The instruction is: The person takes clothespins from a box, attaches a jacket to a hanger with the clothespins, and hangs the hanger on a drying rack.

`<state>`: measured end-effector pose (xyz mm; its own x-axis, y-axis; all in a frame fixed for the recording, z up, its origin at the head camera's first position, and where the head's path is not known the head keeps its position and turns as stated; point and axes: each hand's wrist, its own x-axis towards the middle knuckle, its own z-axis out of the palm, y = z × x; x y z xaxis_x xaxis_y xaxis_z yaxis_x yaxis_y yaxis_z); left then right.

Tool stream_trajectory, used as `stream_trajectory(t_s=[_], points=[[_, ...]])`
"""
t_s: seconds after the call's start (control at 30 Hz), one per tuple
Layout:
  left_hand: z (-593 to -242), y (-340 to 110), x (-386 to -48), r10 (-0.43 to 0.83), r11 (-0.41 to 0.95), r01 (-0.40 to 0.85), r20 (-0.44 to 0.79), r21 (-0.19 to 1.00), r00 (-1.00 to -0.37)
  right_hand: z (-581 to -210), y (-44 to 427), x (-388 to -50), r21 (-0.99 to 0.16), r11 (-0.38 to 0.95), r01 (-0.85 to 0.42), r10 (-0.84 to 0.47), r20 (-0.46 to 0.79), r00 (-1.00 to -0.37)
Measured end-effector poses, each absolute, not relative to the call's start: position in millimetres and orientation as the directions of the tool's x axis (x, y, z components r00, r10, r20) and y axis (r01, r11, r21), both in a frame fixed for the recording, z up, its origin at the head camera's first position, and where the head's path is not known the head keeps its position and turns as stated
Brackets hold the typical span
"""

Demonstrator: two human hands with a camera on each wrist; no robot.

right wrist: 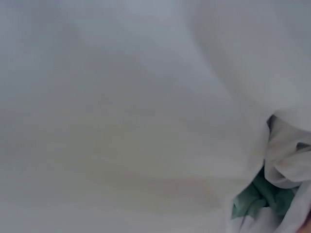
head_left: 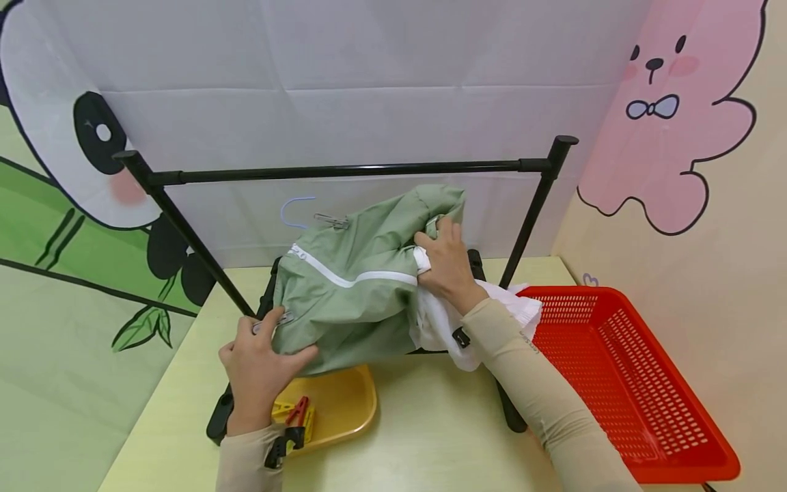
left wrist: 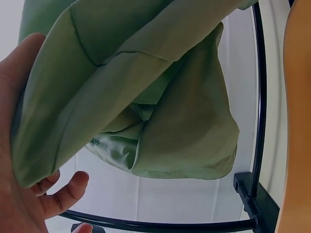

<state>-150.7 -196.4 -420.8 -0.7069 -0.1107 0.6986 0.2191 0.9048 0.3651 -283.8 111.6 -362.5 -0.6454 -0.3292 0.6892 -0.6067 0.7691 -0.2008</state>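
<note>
A green garment (head_left: 363, 301) with a white zip hangs bunched between my two hands, in front of a black rack. My left hand (head_left: 258, 369) holds its lower left edge; the left wrist view shows the cloth (left wrist: 97, 102) between thumb and fingers. Near that hand's fingertips is a silver clip (head_left: 286, 318). My right hand (head_left: 451, 263) grips the upper right part, fingertips partly hidden in the folds. White cloth (head_left: 461, 335) hangs below the right hand and fills most of the right wrist view. A pale blue hanger hook (head_left: 297, 212) and another metal clip (head_left: 332, 221) show at the garment's top left.
The black rack (head_left: 350, 171) stands on the pale table (head_left: 424, 437). A yellow tray (head_left: 344, 403) with red and yellow clothes pegs (head_left: 298, 413) lies near my left wrist. At the right sits a red perforated basket (head_left: 645, 389). A white printed sheet (head_left: 369, 61) hangs behind.
</note>
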Motion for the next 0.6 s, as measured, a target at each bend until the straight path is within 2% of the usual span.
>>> stream_trajectory(t_s=[0.3,0.6], points=[[-420.5,-200.6,-147.6,-0.134,0.903,0.198,0.689,0.381,-0.712,-369.4,97.0,-283.3,-0.213,0.752,-0.624,-0.346,0.677,-0.649],[-419.8,-206.7,-143.0,-0.147,0.903,0.174,0.663,0.393,-0.734,-377.6,84.5,-281.8,-0.252,0.746,-0.617,-0.346,0.645,-0.682]])
